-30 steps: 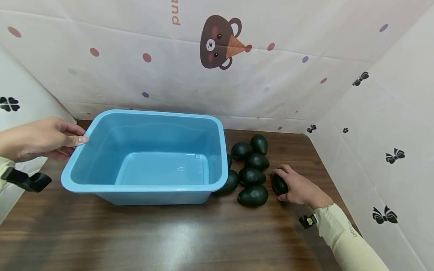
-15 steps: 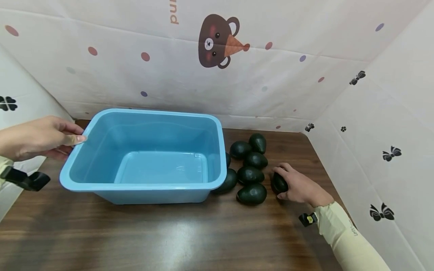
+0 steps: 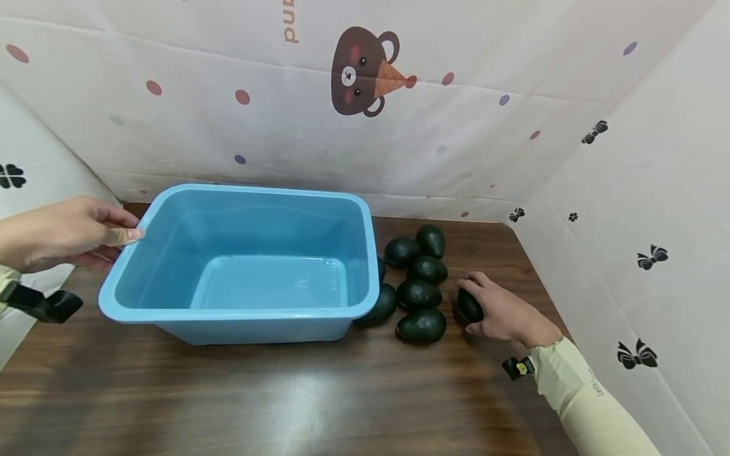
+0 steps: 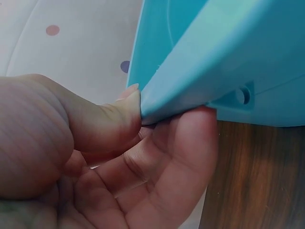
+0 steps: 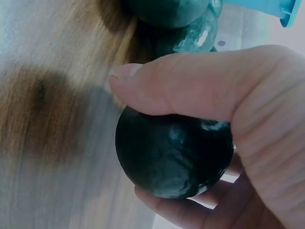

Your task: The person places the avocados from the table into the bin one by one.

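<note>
A light blue plastic basin (image 3: 268, 313) stands on the wooden table with nothing inside it. My left hand (image 3: 85, 233) pinches its left rim, thumb on top and fingers curled beneath, as the left wrist view shows up close. At the right, my right hand (image 3: 504, 311) grips a dark green avocado (image 5: 174, 152) between thumb and fingers, low at the tabletop. Left of that hand lies a cluster of several more avocados, the nearest being a large one (image 3: 421, 326) at the front. Two avocados beside the basin are partly hidden by its right side.
The brown wooden table (image 3: 274, 399) stretches in front of the basin. White patterned sheeting (image 3: 274, 126) with dots and a bear print rises behind, and a similar sheet with bow prints (image 3: 639, 304) stands at the right.
The head view has shifted slightly, so everything sits a little further left. Both hands keep their holds on the basin rim and the avocado.
</note>
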### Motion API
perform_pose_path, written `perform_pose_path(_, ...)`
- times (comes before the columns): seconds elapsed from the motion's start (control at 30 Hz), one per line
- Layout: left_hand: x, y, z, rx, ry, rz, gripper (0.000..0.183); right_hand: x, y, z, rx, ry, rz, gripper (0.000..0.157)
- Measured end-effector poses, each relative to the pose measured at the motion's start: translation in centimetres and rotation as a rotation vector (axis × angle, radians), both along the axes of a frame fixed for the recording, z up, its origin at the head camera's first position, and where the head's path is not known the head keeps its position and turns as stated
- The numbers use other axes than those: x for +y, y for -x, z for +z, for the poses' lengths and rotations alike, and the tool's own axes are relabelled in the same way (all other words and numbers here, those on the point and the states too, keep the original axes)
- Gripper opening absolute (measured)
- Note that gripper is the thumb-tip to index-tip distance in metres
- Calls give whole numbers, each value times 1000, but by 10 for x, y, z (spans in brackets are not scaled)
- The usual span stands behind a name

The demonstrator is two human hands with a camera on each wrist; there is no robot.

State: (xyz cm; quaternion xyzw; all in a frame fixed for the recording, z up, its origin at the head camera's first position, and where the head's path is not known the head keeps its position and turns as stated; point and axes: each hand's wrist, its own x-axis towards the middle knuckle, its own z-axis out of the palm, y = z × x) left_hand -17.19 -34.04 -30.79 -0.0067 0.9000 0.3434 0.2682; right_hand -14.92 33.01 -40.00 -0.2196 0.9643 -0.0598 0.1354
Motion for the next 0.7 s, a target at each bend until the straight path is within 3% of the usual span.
perform_pose_path(0.7,1,-3,-1,29,-6,6,54,-14,-9,28,4,-37,23,83)
